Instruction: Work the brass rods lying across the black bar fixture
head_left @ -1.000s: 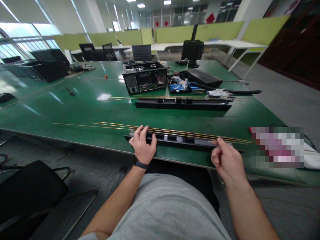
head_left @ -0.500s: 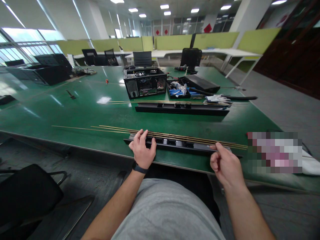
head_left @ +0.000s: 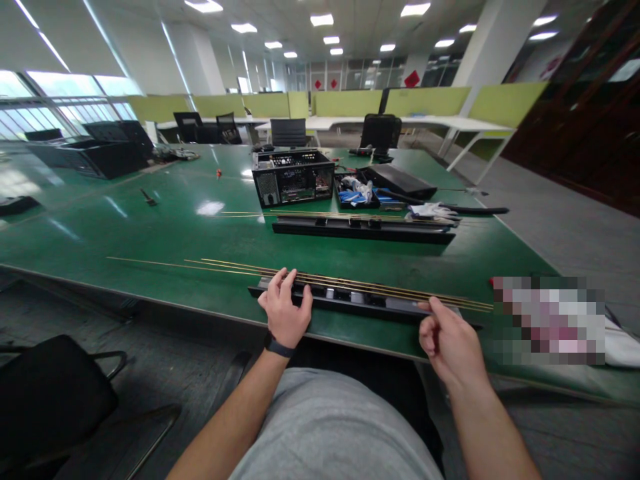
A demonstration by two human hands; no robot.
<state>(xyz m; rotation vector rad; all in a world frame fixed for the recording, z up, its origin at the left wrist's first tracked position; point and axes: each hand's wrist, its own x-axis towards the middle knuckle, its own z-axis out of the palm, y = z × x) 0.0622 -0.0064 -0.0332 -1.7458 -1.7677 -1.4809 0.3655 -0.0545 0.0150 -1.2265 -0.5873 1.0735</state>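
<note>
A long black channel-shaped strip (head_left: 350,307) lies near the table's front edge, with several thin brass-coloured rods (head_left: 230,268) running lengthwise along it and past both ends. My left hand (head_left: 286,308) rests over the strip's left end, fingers apart and fingertips at the rods. At the right end, my right hand (head_left: 453,340) is closed, with its index finger reaching to the strip beneath the rods. What the pinched fingers hold, if anything, is hidden. A second black strip (head_left: 360,231) with similar rods lies farther back.
An open black computer case (head_left: 293,180) stands on the green table (head_left: 125,230). Beside it are a tray with blue and white items (head_left: 356,192), a black panel (head_left: 400,181) and white gloves (head_left: 434,213). A blurred patch (head_left: 550,320) covers something at right.
The view has tilted up slightly, so everything sits lower in the picture. Both hands keep the same places on the strip and rods.
</note>
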